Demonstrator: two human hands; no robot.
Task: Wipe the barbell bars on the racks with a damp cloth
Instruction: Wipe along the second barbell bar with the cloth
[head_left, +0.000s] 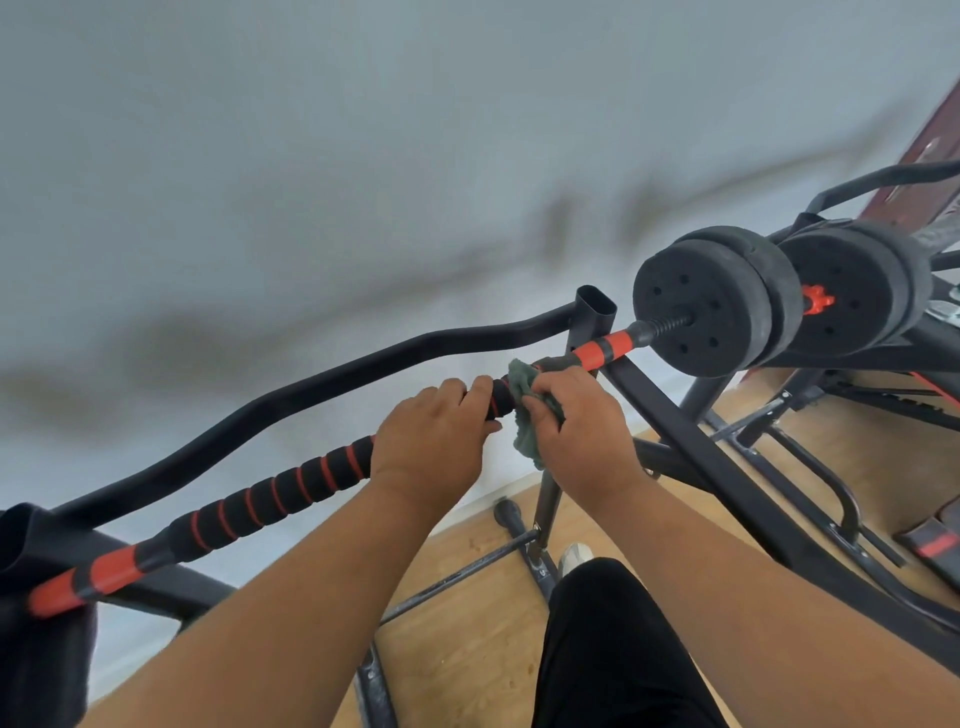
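Your two bare forearms fill the foreground, reaching up to the barbell bar (291, 491), which lies slantwise across the black tubular rack (592, 306). Your left hand (434, 441) curls its fingers round the ribbed black foam sleeve (thin orange rings score it). Just beside it, your right hand (576, 421) clenches a crumpled grey-green cloth (522, 387) round the bar; a fuzzy fold hangs below. Past the smooth orange-banded section, chunky matte black weight plates (717, 301) sit on the threaded end.
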